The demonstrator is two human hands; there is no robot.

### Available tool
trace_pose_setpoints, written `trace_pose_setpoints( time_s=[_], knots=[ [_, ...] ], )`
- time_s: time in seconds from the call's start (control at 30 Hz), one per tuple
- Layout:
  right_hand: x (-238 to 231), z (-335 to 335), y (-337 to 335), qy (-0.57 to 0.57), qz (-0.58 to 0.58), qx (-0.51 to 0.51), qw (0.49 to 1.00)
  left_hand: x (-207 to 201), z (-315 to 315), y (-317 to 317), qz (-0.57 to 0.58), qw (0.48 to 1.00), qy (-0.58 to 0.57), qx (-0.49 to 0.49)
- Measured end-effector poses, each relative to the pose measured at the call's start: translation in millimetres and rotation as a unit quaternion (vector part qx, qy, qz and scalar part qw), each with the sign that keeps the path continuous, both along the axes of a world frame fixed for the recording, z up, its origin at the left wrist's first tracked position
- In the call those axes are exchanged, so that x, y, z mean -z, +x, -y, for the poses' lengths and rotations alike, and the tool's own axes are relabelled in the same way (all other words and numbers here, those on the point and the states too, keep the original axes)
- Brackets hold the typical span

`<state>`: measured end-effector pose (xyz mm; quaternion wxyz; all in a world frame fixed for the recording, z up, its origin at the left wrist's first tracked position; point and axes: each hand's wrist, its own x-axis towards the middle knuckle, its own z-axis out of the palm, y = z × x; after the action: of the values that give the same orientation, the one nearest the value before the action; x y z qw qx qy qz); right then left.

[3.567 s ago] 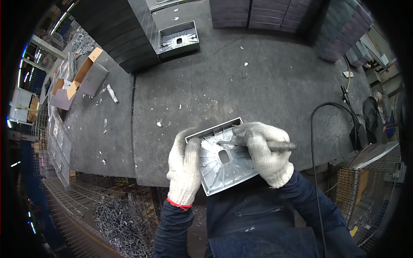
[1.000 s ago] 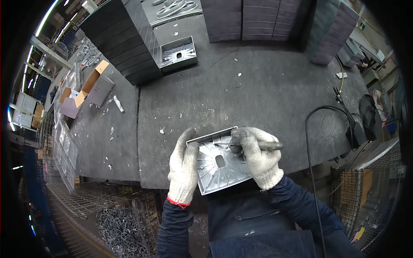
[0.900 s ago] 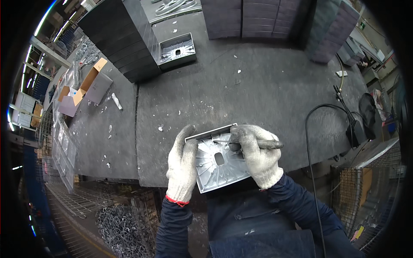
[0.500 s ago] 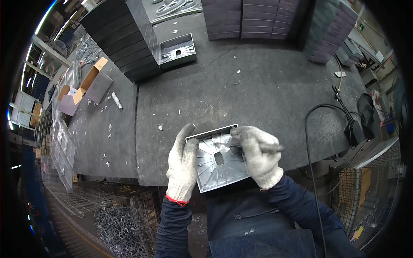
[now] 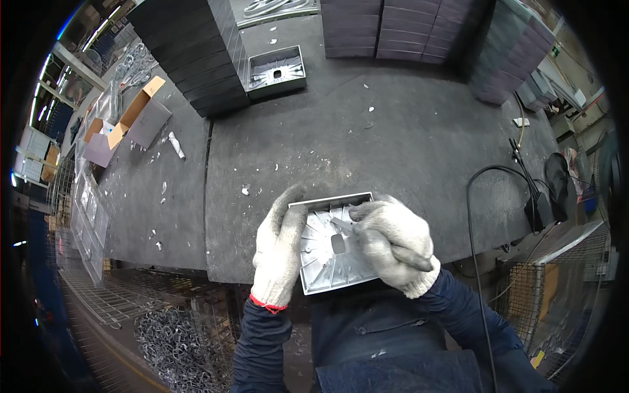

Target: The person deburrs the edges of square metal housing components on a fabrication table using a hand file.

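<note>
Metal housing (image 5: 324, 264), cable (image 5: 468, 196) off right, dark stack (image 5: 196, 62) across grey bench (image 5: 393, 144)

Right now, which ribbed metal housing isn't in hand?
The far housing, just right of the tall dark stack. The near housing is gripped at its left edge by the left hand.

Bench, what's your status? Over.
Left grip on metal tray, left side. Right grip holding slim tool, pointing into tray. Right grip hides part of tray.
</note>
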<state>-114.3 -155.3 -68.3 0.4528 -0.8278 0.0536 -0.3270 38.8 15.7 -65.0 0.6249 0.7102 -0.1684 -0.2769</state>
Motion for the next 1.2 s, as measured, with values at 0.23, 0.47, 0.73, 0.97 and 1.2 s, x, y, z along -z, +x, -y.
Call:
trace_pose_setpoints(
  time_s=[0.23, 0.47, 0.73, 0.97, 1.2],
  knots=[
    [-11, -1, 6, -0.068, -0.022, -0.021, 0.997, 2, 3, 6, -0.008, 1.000, -0.012, -0.003],
    [-1, -2, 6, -0.003, 0.018, 0.012, 1.000, -3, 3, 8, -0.006, 1.000, -0.003, 0.014],
    [2, -7, 6, 0.152, -0.021, 0.090, 0.984, -10, -21, -18, -0.034, 0.998, -0.024, -0.055],
    [-14, 9, 11, -0.052, 0.032, 0.034, 0.998, -1, -15, -36, 0.084, 0.991, 0.060, -0.083],
    [-19, 20, 41, -0.008, -0.139, 0.000, 0.990, -4, -25, -11, 0.005, 0.998, 0.059, -0.014]
  ],
)
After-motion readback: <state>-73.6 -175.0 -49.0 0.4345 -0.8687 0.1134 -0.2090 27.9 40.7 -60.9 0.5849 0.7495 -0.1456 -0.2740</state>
